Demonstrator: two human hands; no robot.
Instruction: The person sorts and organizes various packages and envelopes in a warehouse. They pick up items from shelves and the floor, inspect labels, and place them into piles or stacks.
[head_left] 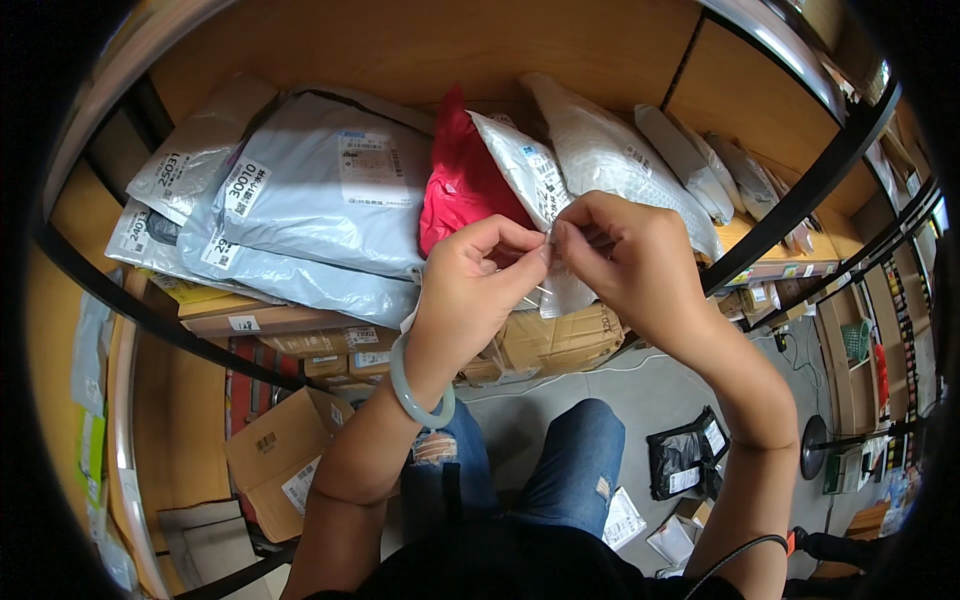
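Observation:
My left hand (466,290), with a pale bangle (402,378) at the wrist, pinches thumb and forefinger together over the shelf's front. Opposite it, my right hand (640,262) makes the same kind of pinch, and the fingertips of both nearly meet. What they hold between them is too small and covered to make out. Right behind the fingertips leans a white plastic mailer (522,165) with a printed label. A red plastic mailer (462,180) stands to its left, and a bubble-wrapped parcel (610,150) lies to its right.
Large grey mailers (320,200) fill the shelf's left part; smaller parcels (690,165) line its right. Cardboard boxes (550,345) sit underneath. An open carton (275,450) stands lower left. On the floor lies a black parcel (685,455). A dark metal bar (800,190) crosses at right.

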